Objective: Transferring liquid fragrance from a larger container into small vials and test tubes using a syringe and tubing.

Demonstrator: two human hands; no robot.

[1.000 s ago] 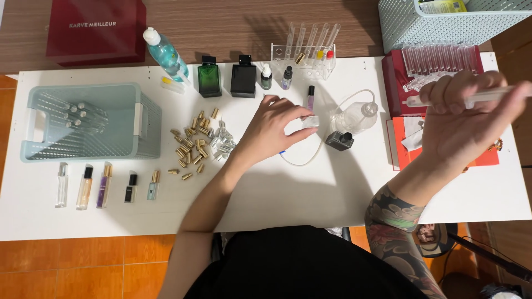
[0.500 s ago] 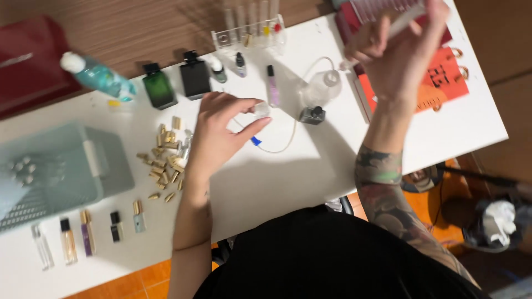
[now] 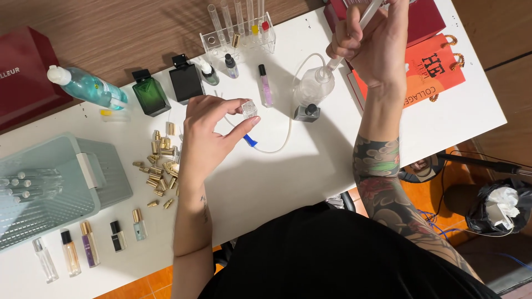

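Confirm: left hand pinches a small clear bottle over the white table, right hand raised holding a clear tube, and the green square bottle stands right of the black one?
Not quite. In the head view the green square bottle stands to the left of the black one, not right. The rest holds: the left hand pinches a small clear bottle over the white table, and the right hand is raised holding a clear tube.

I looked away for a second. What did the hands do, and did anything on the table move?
The right hand rose up and away from the table, keeping the clear tube in its fingers. The left hand stayed over the table, holding the small clear bottle. The gold caps and green bottle did not move.
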